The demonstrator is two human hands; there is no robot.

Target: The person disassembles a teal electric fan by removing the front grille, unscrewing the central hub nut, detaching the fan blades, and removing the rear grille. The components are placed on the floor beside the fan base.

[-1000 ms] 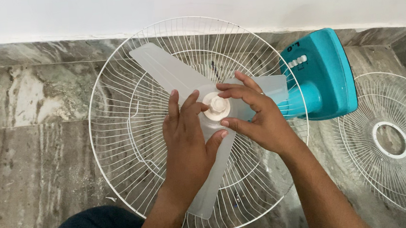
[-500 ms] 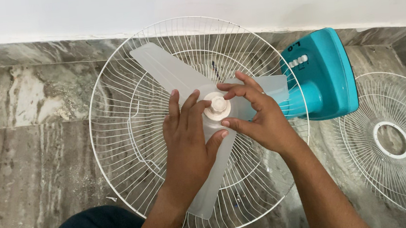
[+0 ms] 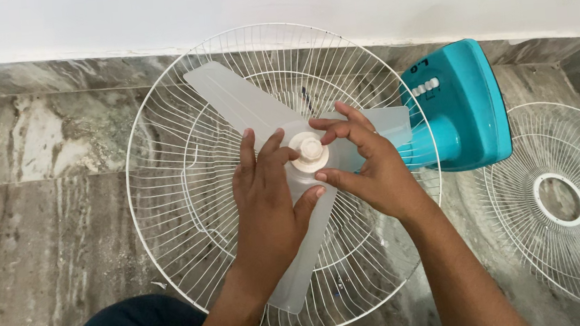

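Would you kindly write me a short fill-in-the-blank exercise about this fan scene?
1. The fan's base is coloured ____.
2. The clear blade lies inside a white wire ____.
3. Both the left hand and right hand touch the blade's ____ cap.
4. The loose second grille lies on the ____.

Missing words: teal; grille; round; floor

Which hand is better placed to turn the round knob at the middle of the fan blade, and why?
The right hand: its fingertips already curl around the knob from above and below. The left hand lies flat on the blade, likely steadying it.
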